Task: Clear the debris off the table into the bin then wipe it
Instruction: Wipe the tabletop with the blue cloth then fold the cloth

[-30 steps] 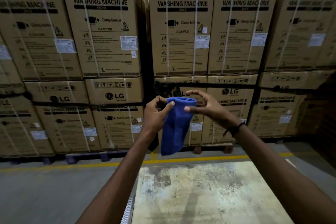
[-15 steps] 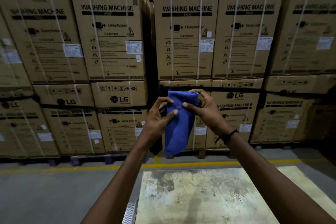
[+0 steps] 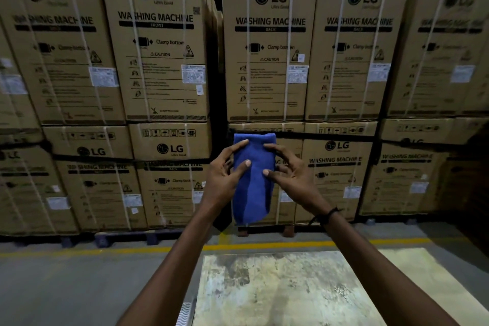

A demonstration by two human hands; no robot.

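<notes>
- Since the earlier frames the blue cloth (image 3: 253, 180) has been turned from a loose drape pinched at its top into a narrow folded strip, and both hands now sit lower on it, with thumbs pressed on its near face.
- The left hand (image 3: 225, 180) holds the cloth's left edge: its thumb lies across the front of the fabric about halfway down, and one finger reaches up toward the top left corner.
- The right hand (image 3: 291, 177) holds the right edge in the same way, thumb on the front opposite the left thumb, a finger up near the top right corner, the other fingers curled behind the fabric.
- A dark band (image 3: 324, 216) circles the right wrist.
- The cloth hangs upright in the air between the two hands, above and beyond the far edge of the table (image 3: 291, 291), touching nothing but the hands.
- The table top is pale and heavily stained, with darker patches toward its far left corner; both forearms cross above its near part.
- At the table's near left edge a small ribbed white object (image 3: 184, 313) shows; what it is cannot be told.
- Beyond the far edge a yellow line (image 3: 105, 251) runs across the grey floor.
- Behind it stand stacked cardboard boxes (image 3: 164, 42) printed LG and WASHING MACHINE, strapped with white bands, resting on pallets.
</notes>
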